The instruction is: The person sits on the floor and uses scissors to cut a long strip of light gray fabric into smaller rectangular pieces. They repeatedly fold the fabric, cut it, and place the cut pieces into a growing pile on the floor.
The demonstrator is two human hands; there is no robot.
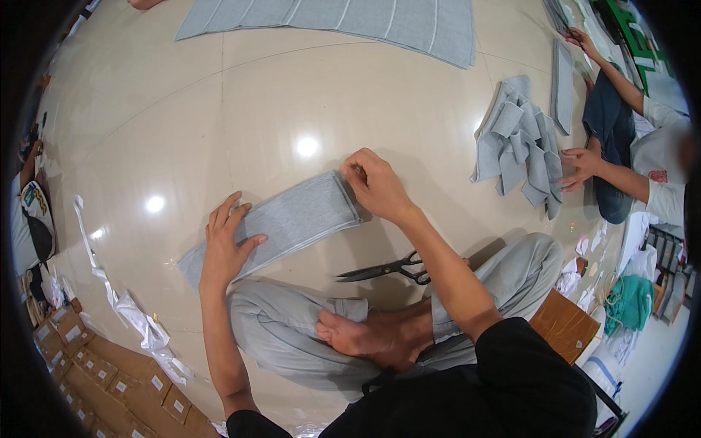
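A long strip-shaped stack of grey cloth pieces [292, 217] lies slanted on the floor in front of my crossed legs. My left hand [228, 244] rests on its left part with fingers spread. At the stack's far right end, my right hand [378, 188] has thumb and fingers pinched at the upper corner of the cloth. Layered edges show along that end. Black scissors [387, 270] lie on the floor between the stack and my right forearm, partly hidden by that arm.
A large grey fabric sheet with pale lines [328, 18] lies at the far side. To the right is a loose pile of grey pieces [522, 142], touched by another person's hand [580, 168]. White scraps [142, 325] and cardboard boxes [109, 379] are at left.
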